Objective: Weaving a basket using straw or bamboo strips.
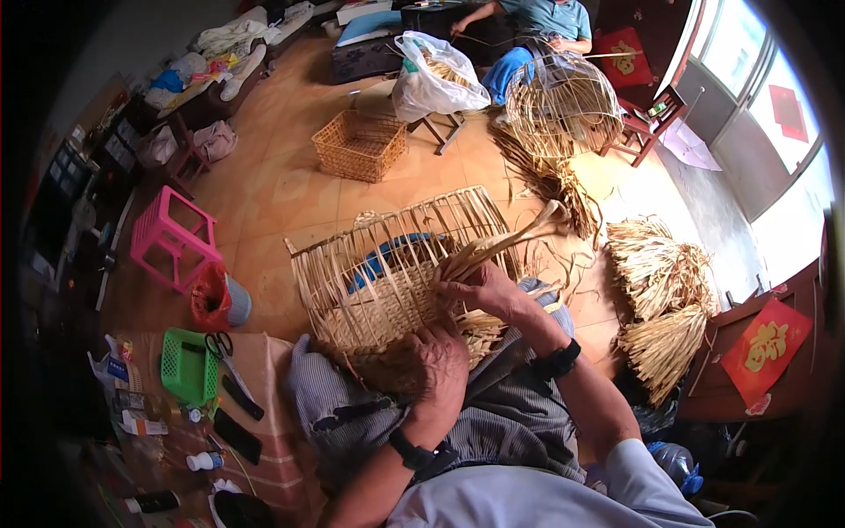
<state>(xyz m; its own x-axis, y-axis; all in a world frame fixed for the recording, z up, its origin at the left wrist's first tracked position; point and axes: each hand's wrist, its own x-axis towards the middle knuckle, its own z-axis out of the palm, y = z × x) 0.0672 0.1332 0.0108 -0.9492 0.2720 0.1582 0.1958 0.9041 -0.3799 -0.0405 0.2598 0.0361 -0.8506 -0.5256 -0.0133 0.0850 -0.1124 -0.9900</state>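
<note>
A half-woven straw basket [387,304] lies tilted across my lap, its bare upright stakes standing up in a row along the far side. My right hand [482,289] is closed round a bundle of dry straw strands [519,233] that sticks out up and to the right past the basket. Just below it, my left hand [437,365] presses with curled fingers on the near woven wall; its fingertips are partly hidden. Something blue [383,260] shows through the stakes. Loose strand ends hang beside my right wrist.
Dry straw bundles [664,282] lie on the floor at right. A square wicker basket [361,145], pink stool [172,238] and red-lined bin [211,295] stand farther off. At left, a table holds a green basket [187,365] and scissors [224,352]. Another person [563,22] handles an open-frame basket [563,106].
</note>
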